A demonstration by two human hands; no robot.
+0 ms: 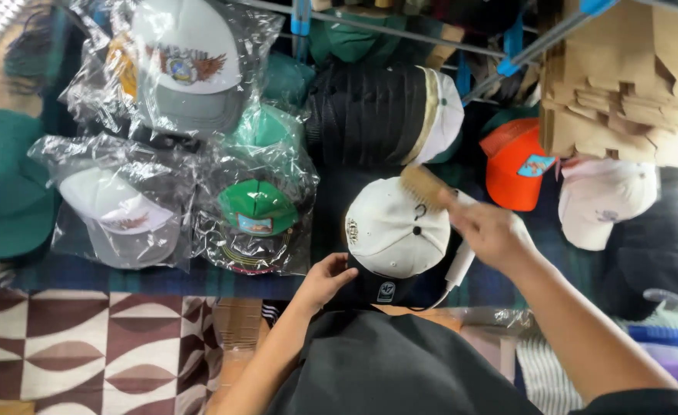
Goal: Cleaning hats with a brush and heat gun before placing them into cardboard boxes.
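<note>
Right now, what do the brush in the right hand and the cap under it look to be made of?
Brush: pale wood back, matte, judging by its tan colour; bristles not visible. Cream cap: looks like woven cloth, matte, with stitched panel seams and a dark brim. The right hand holds the brush; the left hand steadies the brim.

R hand (492,230) w/ wooden brush (425,186) on cream cap (394,230), L hand (325,278) at brim

Bright light from above glares off the plastic bags (200,154) toward the table's far left corner. The right hand (492,230) and brush (425,186) are motion-blurred; edges bend.
</note>
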